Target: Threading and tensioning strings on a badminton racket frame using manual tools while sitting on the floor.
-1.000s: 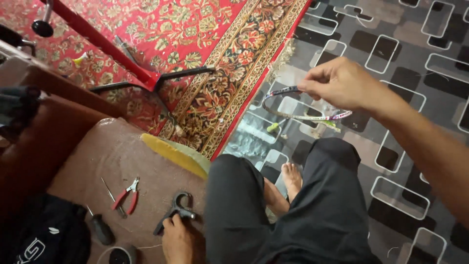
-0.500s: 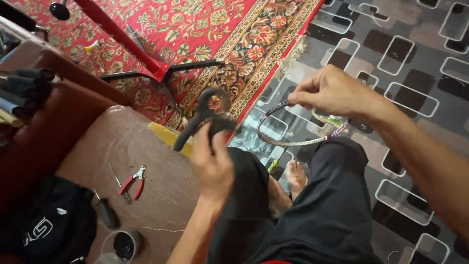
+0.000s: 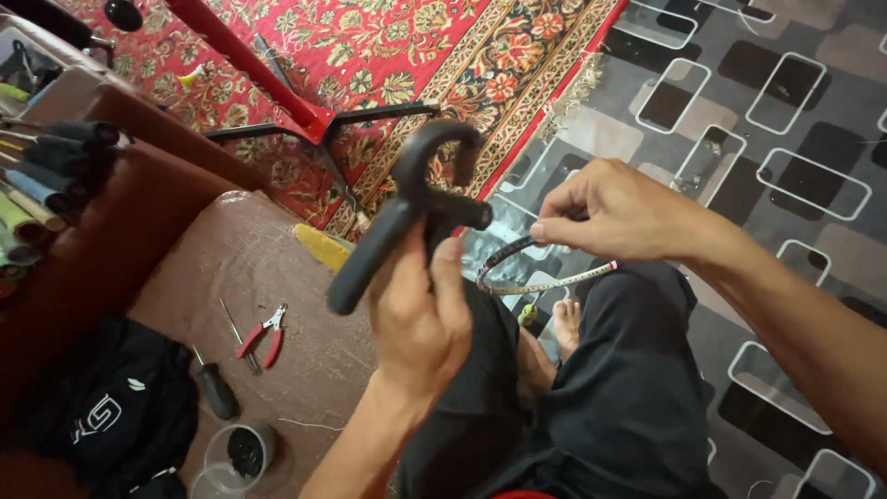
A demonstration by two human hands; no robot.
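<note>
Black clamp tool raised in the left hand

Black clamp tool (image 3: 420,208) sits above the lap, its straight handle wrapped by the left hand (image 3: 420,323), curved hook rising past the fingers. Just right of the tool, the right hand (image 3: 619,208) pinches a racket frame (image 3: 540,282) between thumb and fingertips. Left of the tool, low on the brown mat (image 3: 231,268), a clear cup (image 3: 236,457) holds something dark; near it lie a screwdriver (image 3: 214,388) and red pliers (image 3: 263,334). Beyond the tool spreads a red carpet (image 3: 388,55).
</note>
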